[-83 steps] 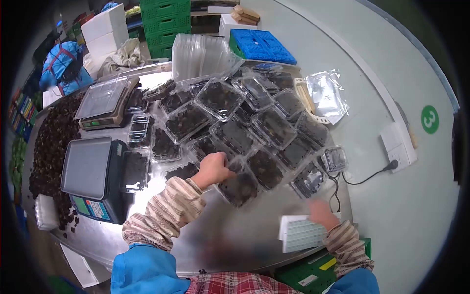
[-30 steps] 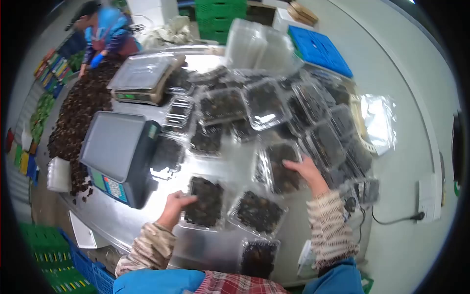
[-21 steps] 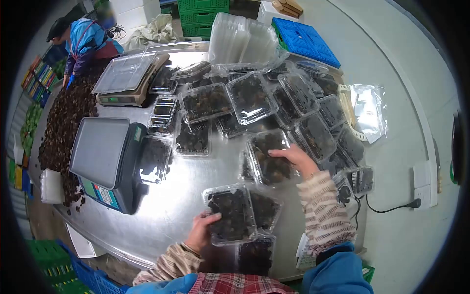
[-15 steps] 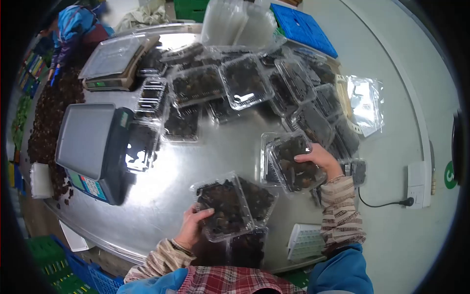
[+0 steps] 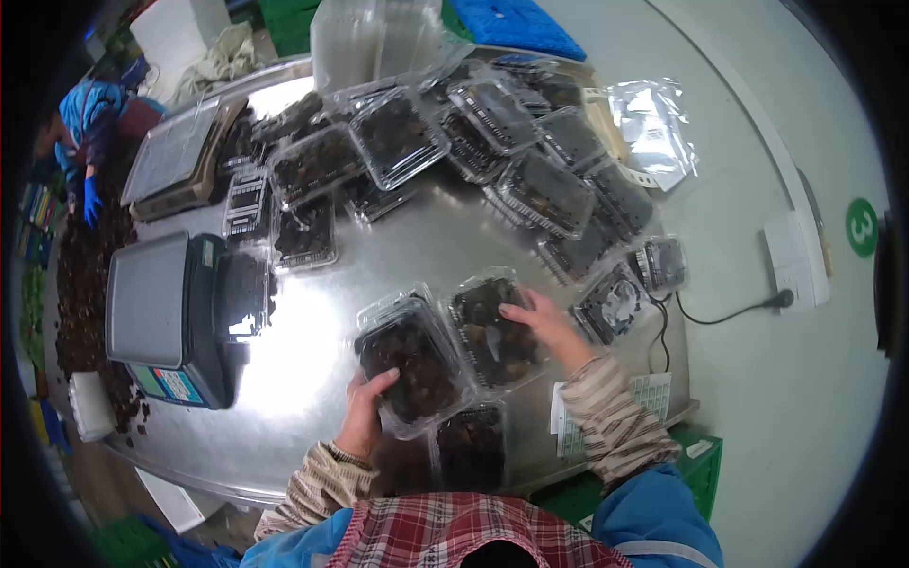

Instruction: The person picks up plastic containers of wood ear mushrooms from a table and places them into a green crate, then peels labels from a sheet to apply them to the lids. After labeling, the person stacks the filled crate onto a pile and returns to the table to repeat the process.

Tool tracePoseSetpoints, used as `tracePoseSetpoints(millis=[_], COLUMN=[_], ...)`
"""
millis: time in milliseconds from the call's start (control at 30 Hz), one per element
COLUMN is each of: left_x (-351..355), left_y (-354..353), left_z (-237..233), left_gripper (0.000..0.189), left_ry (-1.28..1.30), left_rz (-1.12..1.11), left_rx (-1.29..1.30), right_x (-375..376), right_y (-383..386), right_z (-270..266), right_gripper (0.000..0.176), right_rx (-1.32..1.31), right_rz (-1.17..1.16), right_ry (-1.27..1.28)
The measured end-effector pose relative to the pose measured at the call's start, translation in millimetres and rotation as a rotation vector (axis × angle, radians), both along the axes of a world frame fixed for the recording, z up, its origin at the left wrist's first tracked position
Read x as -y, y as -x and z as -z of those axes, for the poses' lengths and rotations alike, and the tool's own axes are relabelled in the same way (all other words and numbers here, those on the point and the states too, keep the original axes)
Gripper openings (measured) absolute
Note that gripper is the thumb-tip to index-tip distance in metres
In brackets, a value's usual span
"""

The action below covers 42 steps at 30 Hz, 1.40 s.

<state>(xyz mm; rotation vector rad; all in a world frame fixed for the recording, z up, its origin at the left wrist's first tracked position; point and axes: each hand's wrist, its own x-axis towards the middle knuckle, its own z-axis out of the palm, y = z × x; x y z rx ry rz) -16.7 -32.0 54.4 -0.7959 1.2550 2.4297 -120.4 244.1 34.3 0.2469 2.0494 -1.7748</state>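
My left hand (image 5: 367, 409) grips the left edge of a clear plastic clamshell box (image 5: 417, 367) filled with dark brown pieces, its thumb on the lid. Beside it, my right hand (image 5: 544, 327) holds a second clamshell box (image 5: 494, 331), thumb on top and the other fingers hidden. The two boxes sit side by side, their edges close together or touching. Under the left box another lid edge shows. Nearer to me, a further filled box (image 5: 471, 447) lies on the metal table (image 5: 312, 398).
Several filled boxes (image 5: 398, 137) are piled at the back and right. A digital scale (image 5: 151, 298) stands left, another scale (image 5: 180, 156) behind it. Label sheets (image 5: 615, 412) lie near my right sleeve. A black cable (image 5: 729, 320) runs to the wall. A co-worker's blue-gloved hand (image 5: 92, 201) is over loose dark pieces.
My right hand has moved left with its box, bringing it next to the one at my left hand. The view has shifted to the right. The co-worker's gloved hand has moved.
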Motion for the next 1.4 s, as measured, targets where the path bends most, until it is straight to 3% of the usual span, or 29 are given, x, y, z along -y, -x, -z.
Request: tracePoseSetpoints(millis=[33,100,167,233,267,300,333,367,400,467,500,567,700,767,833,900,967,1000,1033,1100,1133,1167,1200,1233,1267,1300,1333,1367,1400], left_x=[2.3,11.1,16.8,24.8,14.2,3.7,1.6,-2.6,-16.8,-57.0,-101.4,-142.2,-285.7,-343.3,-397.0,-441.2,-467.3,-477.6,-478.9,-468.0,-470.0,-471.0,-469.7,-464.5,-461.9,-455.7,-453.9,-457.8,-491.2], left_y=[4.1,20.6,26.0,24.0,19.3,12.3,9.2,8.9,9.1,-5.9,-30.9,-39.7,-131.3,-180.1,-223.1,-252.1,-270.5,-272.2,-274.7,-271.6,-255.2,-231.6,-210.8,-194.6,-190.0,-185.3,-185.0,-185.5,-178.7], left_z=[1.8,13.0,27.1,9.5,-21.9,-56.9,-58.9,-62.5,-72.2,-109.8,-132.1,-124.9,-150.6,-139.5,-105.0,-54.1,2.5,28.1,50.5,18.8,16.9,15.5,16.4,4.2,2.0,-0.1,14.0,42.7,77.8], left_gripper=[0.033,0.034,0.038,0.032,0.035,0.033,0.032,0.029,0.027,0.029,0.029,0.028,0.026,0.027,0.031,0.034,0.036,0.039,0.046,0.048,0.046,0.044,0.036,0.030,0.030,0.031,0.034,0.037,0.035], left_ry=[0.010,-0.031,-0.039,0.152,0.171,0.161,0.190,0.171,0.106,0.044,-0.019,-0.287,-0.200,-0.287,-0.221,-0.202,-0.054,0.090,0.174,0.268,0.299,0.327,0.272,0.320,0.394,0.470,0.578,0.713,1.073], left_rz=[0.019,0.153,0.144,0.238,0.222,0.256,0.202,0.269,0.304,0.624,0.513,0.919,1.264,1.495,1.728,1.823,1.815,1.794,1.734,1.610,1.690,1.766,1.719,1.698,1.692,1.654,1.621,1.564,1.712], left_rx=[-0.026,-0.075,-0.034,-0.157,-0.179,-0.200,-0.183,-0.361,-0.405,-0.589,-0.506,-0.454,-0.415,-0.433,-0.371,-0.084,-0.078,-0.084,-0.177,-0.149,-0.237,-0.324,-0.344,-0.417,-0.521,-0.620,-0.706,-0.768,-0.963], right_x=[3.7,7.9,10.2,8.1,2.2,-5.8,-20.1,-40.2,-59.0,-103.4,-126.2,-161.7,-193.4,-216.9,-234.7,-248.5,-250.3,-243.6,-251.3,-254.7,-263.6,-266.1,-265.9,-276.8,-272.1,-270.8,-280.5,-269.8,-275.7], right_y=[-5.6,-9.1,-19.9,-35.3,-45.5,-54.9,-65.3,-82.2,-107.8,-173.7,-217.1,-308.3,-478.3,-559.8,-625.9,-649.1,-671.4,-668.1,-672.8,-689.6,-708.3,-718.2,-728.3,-749.6,-757.8,-769.0,-783.1,-758.9,-762.0], right_z=[2.0,1.3,-14.2,-30.8,-48.6,-62.5,-77.0,-96.7,-117.5,-150.6,-161.7,-183.7,-186.5,-139.1,-100.3,-40.9,-4.7,10.6,14.4,30.3,14.4,-5.1,-21.9,-7.0,-22.1,-10.7,26.2,21.8,50.7], right_gripper=[0.059,0.054,0.052,0.048,0.044,0.045,0.046,0.047,0.044,0.043,0.043,0.053,0.042,0.034,0.028,0.030,0.043,0.054,0.054,0.054,0.047,0.041,0.037,0.036,0.037,0.039,0.050,0.051,0.049], right_rx=[-0.026,0.103,0.147,0.117,0.032,0.010,-0.015,-0.074,-0.262,-0.408,-0.401,-0.318,-0.355,-0.495,-0.393,-0.353,-0.014,0.056,0.044,0.140,0.116,-0.033,0.008,-0.097,0.010,-0.052,0.072,0.052,0.206], right_rz=[0.019,0.164,0.209,0.283,0.224,0.251,0.312,0.278,0.298,0.392,0.477,0.633,1.260,1.354,1.401,1.707,1.736,1.782,1.791,1.916,1.783,1.814,1.808,1.884,1.893,1.798,1.739,1.768,1.680], right_ry=[0.010,0.342,0.419,0.481,0.585,0.545,0.496,0.458,0.478,0.348,0.321,0.169,0.224,0.314,0.402,0.246,-0.001,-0.243,-0.228,-0.331,-0.185,-0.114,-0.267,-0.137,-0.168,-0.183,-0.378,-0.484,-0.678])
